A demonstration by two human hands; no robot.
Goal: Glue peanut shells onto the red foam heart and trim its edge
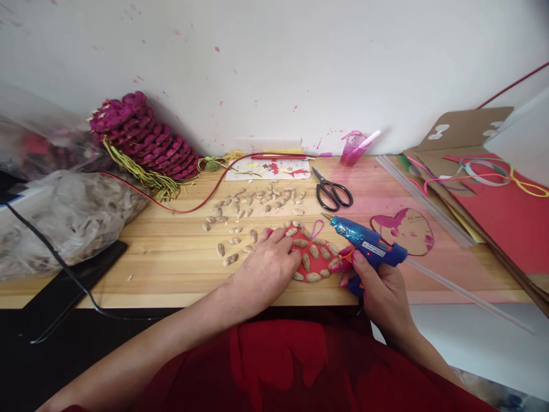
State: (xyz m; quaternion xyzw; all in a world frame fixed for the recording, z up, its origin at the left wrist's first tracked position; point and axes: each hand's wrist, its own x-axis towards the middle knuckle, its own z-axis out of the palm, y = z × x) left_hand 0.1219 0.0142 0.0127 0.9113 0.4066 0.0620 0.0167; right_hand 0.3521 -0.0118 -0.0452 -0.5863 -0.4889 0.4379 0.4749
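Note:
My right hand [384,289] grips a blue hot glue gun [362,237] by its handle, with the nozzle pointing left and up. A clear glue stick [467,297] trails out of its back. A red heart-shaped piece [316,264] with peanuts set on it lies in front of me, a purple loop [317,229] at its top. My left hand [272,263] is at its left edge, fingers curled down and pressed together; what they hold, if anything, is hidden. Loose peanuts [235,203] are scattered on the wooden table [180,263] beyond and left of that hand.
Black-handled scissors [332,191] lie behind the glue gun. A stained cardboard heart [403,230] is at right, near cardboard and red sheets [506,212]. A pink cup [354,150], a purple peanut bundle [146,137] and a red cord [206,197] are farther back. Plastic bags [64,223] crowd the left.

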